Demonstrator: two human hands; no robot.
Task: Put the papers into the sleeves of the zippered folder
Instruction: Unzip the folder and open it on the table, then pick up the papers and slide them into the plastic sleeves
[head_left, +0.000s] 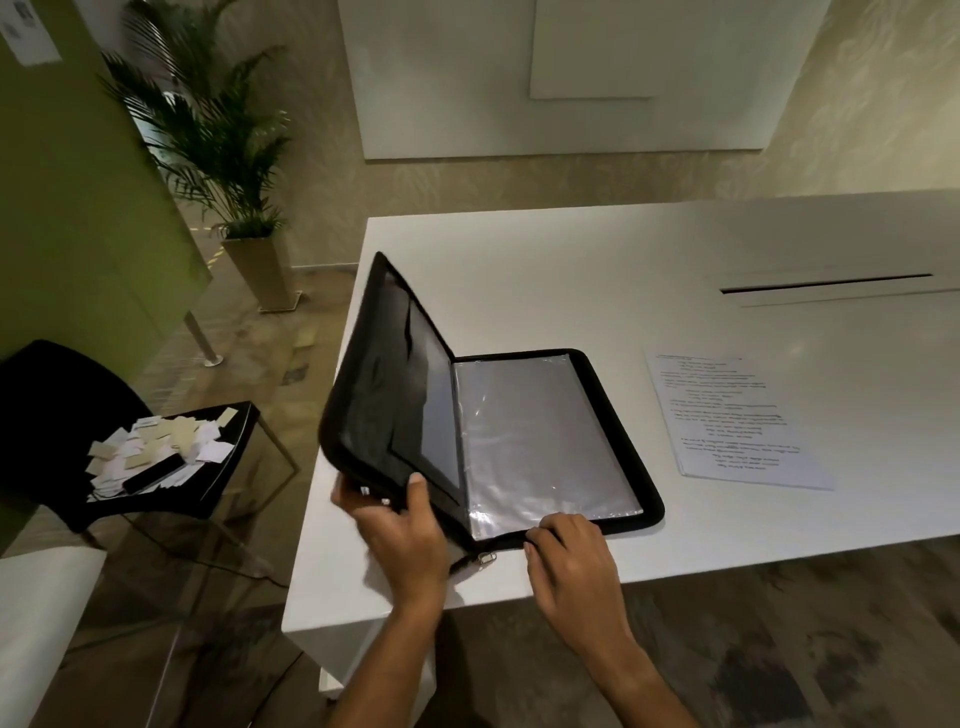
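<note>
Left hand (400, 525) lifts folder (395, 384) cover; papers (737, 421) lie beside.

The print on the papers (737, 421), lying right of the zippered folder (613, 447), is too small and soft to read. The folder's raised cover hides the table (571, 270) behind it, and the left hand (400, 525) has its fingers tucked out of sight behind that cover's near corner, only the thumb showing. The right hand (571, 556) covers part of the folder's near edge. Whether the clear sleeves (540, 441) hold anything is hard to tell through the glare. Left of the folder, the scraps (156, 447) on the chair (52, 395) are unreadable. The table's right end runs off-frame.
</note>
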